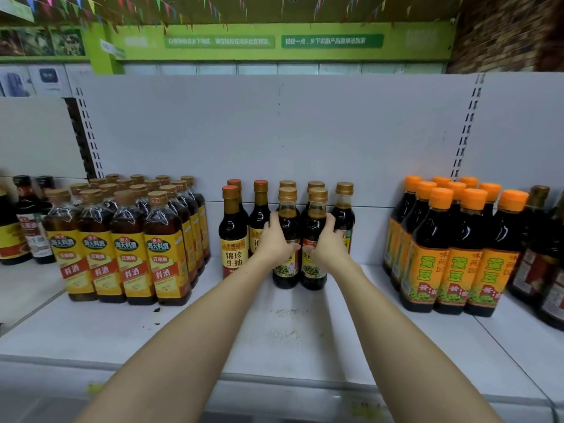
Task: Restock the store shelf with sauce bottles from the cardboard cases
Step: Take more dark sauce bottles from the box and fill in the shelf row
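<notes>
I see my left hand (276, 239) curled around 1 gold-capped sauce bottle (286, 239) and my right hand (328, 242) curled around a 2nd bottle (314, 242); both stand upright, touching, on the white shelf (274, 337) at 12 o'clock. Dark sauce fills them almost to the neck. At 11 o'clock a bottle (233, 236) reads "锦珍生抽". At 9 o'clock yellow-label bottles (117, 248) read "海天料酒". At 3 o'clock orange-capped bottles (454, 254) read "黄豆酱油".
</notes>
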